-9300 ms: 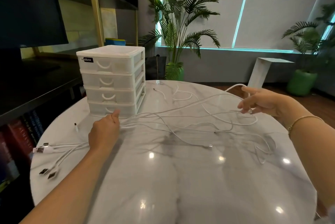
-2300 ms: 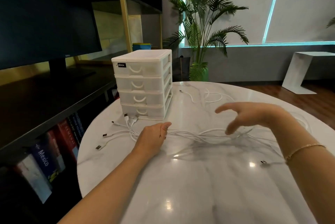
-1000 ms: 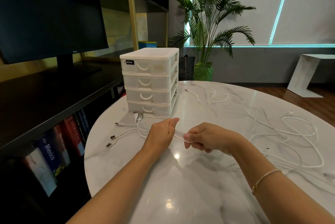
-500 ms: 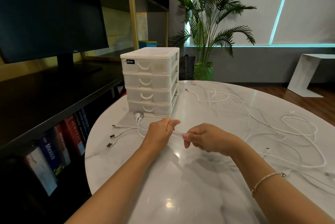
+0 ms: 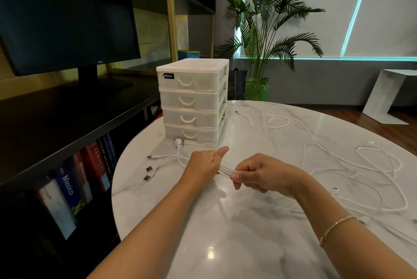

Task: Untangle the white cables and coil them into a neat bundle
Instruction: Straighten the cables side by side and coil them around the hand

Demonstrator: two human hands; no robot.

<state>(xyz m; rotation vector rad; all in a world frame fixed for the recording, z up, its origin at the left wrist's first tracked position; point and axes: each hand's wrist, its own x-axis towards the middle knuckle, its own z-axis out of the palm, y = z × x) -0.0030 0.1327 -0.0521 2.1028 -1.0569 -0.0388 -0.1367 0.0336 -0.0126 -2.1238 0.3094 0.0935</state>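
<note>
Fingers [image 5: 240,171] of the right hand [image 5: 264,175] pinch a few strands of the white cables [image 5: 225,170], and the left hand [image 5: 204,164] grips the same strands just beside it, thumb up, near the table's [image 5: 225,245] left edge.

Plug ends fan out toward that edge from the left hand, one lying against the foot of the drawer box [image 5: 191,100]; long loops sprawl loose to the right edge. Four drawers there, cloudy fronts, contents impossible to make out, with a black label on top ending in "abox". Off the table, a monitor [image 5: 67,19] on a dark shelf, and below it a book [image 5: 65,190] whose spine reads "Mexico".
</note>
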